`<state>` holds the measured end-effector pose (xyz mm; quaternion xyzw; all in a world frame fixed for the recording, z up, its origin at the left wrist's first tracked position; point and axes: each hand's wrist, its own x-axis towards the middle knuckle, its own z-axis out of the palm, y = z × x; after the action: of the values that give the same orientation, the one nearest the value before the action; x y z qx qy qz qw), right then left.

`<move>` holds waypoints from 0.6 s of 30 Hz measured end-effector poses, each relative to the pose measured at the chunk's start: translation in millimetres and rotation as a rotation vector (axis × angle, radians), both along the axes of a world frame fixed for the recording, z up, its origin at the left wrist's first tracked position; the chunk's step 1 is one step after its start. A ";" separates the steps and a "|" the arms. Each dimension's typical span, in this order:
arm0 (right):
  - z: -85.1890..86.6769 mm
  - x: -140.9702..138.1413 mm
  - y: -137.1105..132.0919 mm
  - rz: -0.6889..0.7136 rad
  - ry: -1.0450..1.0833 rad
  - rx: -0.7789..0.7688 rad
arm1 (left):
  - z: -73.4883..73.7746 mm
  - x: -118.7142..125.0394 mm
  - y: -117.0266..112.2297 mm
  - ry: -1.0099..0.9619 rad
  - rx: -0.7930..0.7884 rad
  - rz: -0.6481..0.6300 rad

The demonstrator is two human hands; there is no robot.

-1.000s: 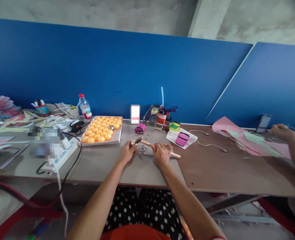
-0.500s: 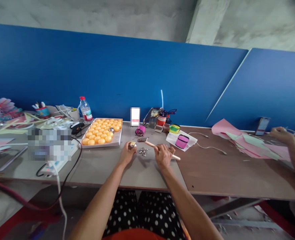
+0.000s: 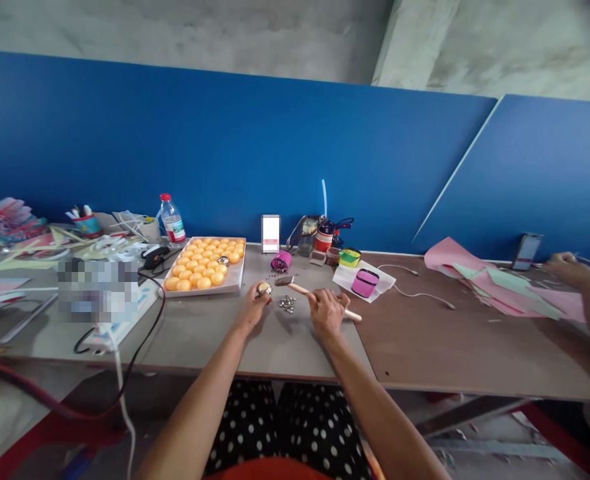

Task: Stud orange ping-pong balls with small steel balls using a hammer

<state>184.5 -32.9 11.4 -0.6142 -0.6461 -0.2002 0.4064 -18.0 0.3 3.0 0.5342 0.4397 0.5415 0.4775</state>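
My left hand [image 3: 251,311] is closed around a small ball [image 3: 263,289] that shows shiny metal and a pale yellow patch. My right hand [image 3: 327,312] grips the light wooden handle of a hammer [image 3: 301,289], its dark head pointing left towards the ball but apart from it. Between my hands lies a little heap of shiny metal pieces [image 3: 287,305] on the grey table. Just behind them, a magenta container [image 3: 281,261] rests on its side with small dark bits near its mouth. Left of my hands sits a shallow white box [image 3: 217,291] with rows of orange balls and one metallic ball.
A bottle [image 3: 173,223], a power strip [image 3: 125,320] and cables stand on the left. Behind are a phone [image 3: 270,233] and jars. To the right are a magenta pad [image 3: 365,283] on white paper, pink sheets [image 3: 455,257] and another person's hand [image 3: 567,267].
The ball in my left hand has turned slightly, showing its pale patch differently. My right hand and the hammer have hardly moved. The other person's hand has shifted a little.
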 end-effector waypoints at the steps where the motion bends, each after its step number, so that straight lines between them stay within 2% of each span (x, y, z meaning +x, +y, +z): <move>1: -0.4 0.1 0.0 0.009 -0.003 -0.008 | -1.2 -0.2 0.8 -0.006 -0.001 -0.001; 6: -0.3 -3.7 0.1 0.075 -0.062 -0.052 | -2.6 -1.1 2.3 -0.069 -0.021 0.046; 10: 1.8 -4.6 -1.3 0.033 -0.011 -0.011 | 0.1 -1.1 0.3 -0.007 0.024 -0.050; 14: 1.4 -4.9 -1.4 0.072 -0.077 -0.044 | -1.2 -1.3 0.4 -0.031 -0.012 0.009; 18: 1.9 -1.1 0.0 -0.033 -0.006 -0.017 | -2.5 -0.3 1.0 -0.015 -0.003 -0.025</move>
<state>183.5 -32.9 13.3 -0.6278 -0.6386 -0.2033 0.3959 -18.3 1.3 0.6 0.5349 0.4302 0.5388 0.4884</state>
